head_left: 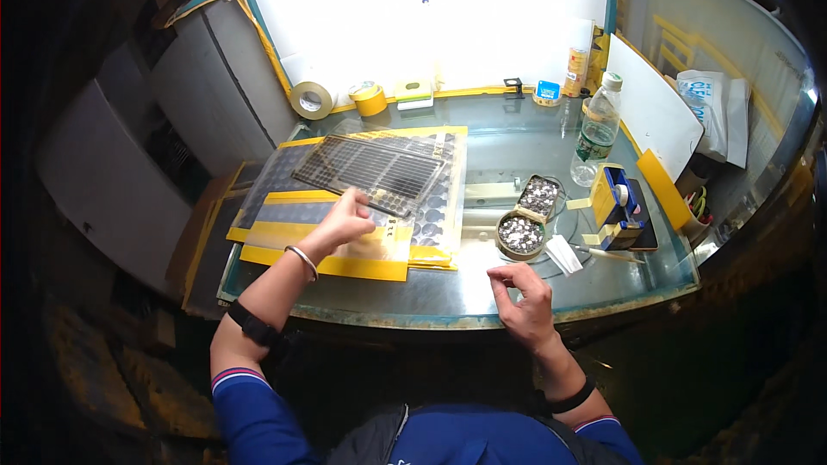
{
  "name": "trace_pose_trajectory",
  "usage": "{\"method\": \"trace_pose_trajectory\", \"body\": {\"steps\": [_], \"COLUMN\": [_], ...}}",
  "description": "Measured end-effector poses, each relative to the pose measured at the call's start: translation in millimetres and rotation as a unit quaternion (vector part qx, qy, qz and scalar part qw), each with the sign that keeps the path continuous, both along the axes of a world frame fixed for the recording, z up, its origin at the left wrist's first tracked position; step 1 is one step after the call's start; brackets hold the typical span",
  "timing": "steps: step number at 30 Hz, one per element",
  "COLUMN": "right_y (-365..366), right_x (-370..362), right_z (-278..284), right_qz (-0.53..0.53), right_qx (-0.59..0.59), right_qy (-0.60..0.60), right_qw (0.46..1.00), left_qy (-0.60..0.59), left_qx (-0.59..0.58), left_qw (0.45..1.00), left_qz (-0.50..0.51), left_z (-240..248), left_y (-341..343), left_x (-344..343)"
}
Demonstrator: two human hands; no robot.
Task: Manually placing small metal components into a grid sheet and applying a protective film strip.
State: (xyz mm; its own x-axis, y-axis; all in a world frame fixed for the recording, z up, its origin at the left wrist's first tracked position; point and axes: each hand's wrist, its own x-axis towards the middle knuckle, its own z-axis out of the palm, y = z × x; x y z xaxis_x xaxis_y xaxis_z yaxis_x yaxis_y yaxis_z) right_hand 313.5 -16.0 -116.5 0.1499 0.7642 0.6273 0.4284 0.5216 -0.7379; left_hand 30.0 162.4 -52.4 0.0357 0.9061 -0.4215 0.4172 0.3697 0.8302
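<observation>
My left hand (349, 220) is closed in a pinch by the near edge of a dark gridded sheet (370, 165). Whatever its fingertips may hold is hidden. Beneath lie flat sheets with dark round shapes (435, 207) and a yellow-edged panel (323, 263). My right hand (524, 303) hovers at the table's front edge, thumb and forefinger pressed together; anything between them is too small to name. Just beyond it stands a round tin (520, 255) full of small pale and dark bits. Behind that is a squarish container (532, 213) of similar bits.
White paper strips (564, 254) and a pen-like stick (613, 255) lie right of the tin. A blue tape dispenser (608, 192) and a clear bottle (596, 131) stand farther right. Tape rolls (311, 100) line the back of the glass-topped table (508, 133).
</observation>
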Motion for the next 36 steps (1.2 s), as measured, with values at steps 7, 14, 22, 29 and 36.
{"method": "trace_pose_trajectory", "body": {"steps": [7, 14, 22, 29, 36], "right_y": [-0.5, -1.7, -2.7, -2.5, 6.4], "right_x": [-2.7, 1.9, -1.1, -4.0, -20.0], "right_z": [-0.1, -2.5, 1.9, 0.1, 10.3], "right_qz": [-0.015, -0.020, -0.043, -0.019, 0.338], "right_qx": [0.000, 0.004, 0.031, 0.021, -0.346], "right_qy": [-0.008, -0.029, -0.052, -0.060, 0.491], "right_qw": [1.000, 0.999, 0.997, 0.998, 0.725], "left_qy": [0.440, 0.383, 0.351, 0.293, 0.279], "left_qx": [0.395, 0.336, 0.470, 0.621, 0.689], "left_qw": [0.628, 0.689, 0.699, 0.712, 0.582], "left_qz": [-0.506, -0.516, -0.408, -0.148, -0.330], "left_z": [15.1, 12.1, -20.1, 23.9, -13.5], "left_y": [31.9, 51.7, 62.5, 32.9, -141.7], "left_x": [24.5, 52.4, 33.4, 9.4, 38.4]}}
